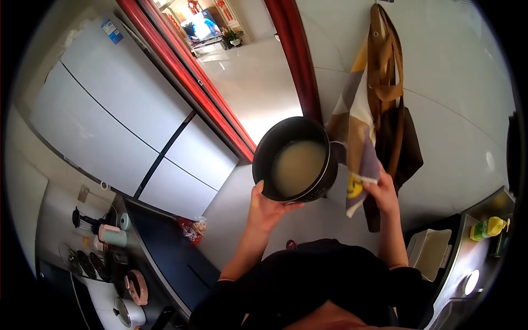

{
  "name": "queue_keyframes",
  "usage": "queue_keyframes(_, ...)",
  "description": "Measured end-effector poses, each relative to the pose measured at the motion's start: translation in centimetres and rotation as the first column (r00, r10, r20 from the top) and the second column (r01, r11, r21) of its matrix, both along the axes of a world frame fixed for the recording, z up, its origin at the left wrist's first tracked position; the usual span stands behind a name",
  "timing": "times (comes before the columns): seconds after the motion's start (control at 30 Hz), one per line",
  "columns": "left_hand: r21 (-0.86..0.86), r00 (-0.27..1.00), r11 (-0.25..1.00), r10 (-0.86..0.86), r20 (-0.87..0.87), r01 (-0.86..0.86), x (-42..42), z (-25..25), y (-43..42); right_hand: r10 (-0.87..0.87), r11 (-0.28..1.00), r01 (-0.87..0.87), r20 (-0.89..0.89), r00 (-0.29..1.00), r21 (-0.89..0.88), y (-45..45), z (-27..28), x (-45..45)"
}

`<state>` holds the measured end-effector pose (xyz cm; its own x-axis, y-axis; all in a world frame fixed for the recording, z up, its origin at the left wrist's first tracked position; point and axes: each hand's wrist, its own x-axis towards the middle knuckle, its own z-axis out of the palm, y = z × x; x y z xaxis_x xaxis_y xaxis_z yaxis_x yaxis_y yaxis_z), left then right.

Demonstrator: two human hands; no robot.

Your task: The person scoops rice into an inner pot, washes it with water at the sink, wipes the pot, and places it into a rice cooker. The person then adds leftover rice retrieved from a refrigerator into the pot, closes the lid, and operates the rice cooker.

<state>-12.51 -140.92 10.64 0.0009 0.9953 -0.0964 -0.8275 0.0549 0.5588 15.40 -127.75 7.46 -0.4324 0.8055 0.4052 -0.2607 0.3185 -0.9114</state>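
My left hand (pixel 266 210) grips a dark inner pot (pixel 325 184), like one from a rice cooker, at its near side, thumb by the rim. Cloudy, pale liquid (pixel 300 168) covers the bottom of the pot, which is tilted toward me. To the right, my right hand (pixel 383 192) is closed on the lower edge of a patterned cloth apron (pixel 360 140) in white, brown and grey with a yellow patch. The apron hangs from the wall beside brown straps (pixel 385 60). Some fingers of both hands are hidden behind what they hold.
A pale fridge (pixel 115 104) stands at the left, by a red-framed doorway (pixel 294 55). The left counter carries a white lidded pot (pixel 129 313) and several appliances. On the right are a beige bin (pixel 429 250) and a yellow bottle (pixel 488 228). A red bag (pixel 192 230) lies on the floor.
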Motion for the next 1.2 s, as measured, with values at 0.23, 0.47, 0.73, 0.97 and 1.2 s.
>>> queue_keyframes(0.23, -0.013, 0.972, 0.972, -0.235, 0.012, 0.235, -1.4, 0.4, 1.4, -0.262, 0.963, 0.26, -0.016, 0.965, -0.073, -4.6, -0.6, -6.0)
queue_keyframes(0.47, -0.105, 0.951, 0.946, -0.309, -0.013, 0.306, -0.3, 2.6, 2.5, -0.044, 0.999, 0.045, -0.042, 0.998, 0.016, 0.7, 4.6, -4.8)
queue_keyframes(0.73, -0.093, 0.931, 0.927, -0.364, 0.022, 0.364, 0.6, 2.6, 3.7, 0.092, 0.995, -0.089, -0.067, 0.993, 0.052, 4.1, 5.2, -3.3)
queue_keyframes(0.97, -0.088, 0.953, 0.957, -0.285, -0.106, 0.277, 0.8, 3.5, 3.0, -0.015, 0.984, -0.067, -0.453, 0.891, -0.163, 6.6, 0.6, -3.6)
queue_keyframes(1.2, 0.0, 0.97, 0.98, -0.195, -0.144, 0.197, -0.2, 4.1, 3.7, -0.086, 0.981, 0.113, -0.17, 0.982, 0.157, -1.7, 2.8, -2.8)
